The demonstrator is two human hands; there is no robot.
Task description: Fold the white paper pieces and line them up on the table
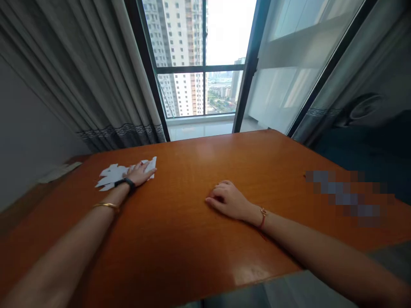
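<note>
Several pieces of white paper [113,174] lie in a loose, overlapping pile on the left part of the brown wooden table [180,239]. My left hand [138,174] rests on the pile's right side, palm down with its fingers spread, covering some of the paper. My right hand [227,199] lies on the bare wood near the middle, fingers curled in loosely, and nothing shows in it. The paper is well to its left.
A blurred-out patch [343,196] hides something at the table's right edge. Grey curtains [122,85] hang behind the left side. A glass window [205,68] stands beyond the far edge, and a round fan-like object [366,107] is at the right.
</note>
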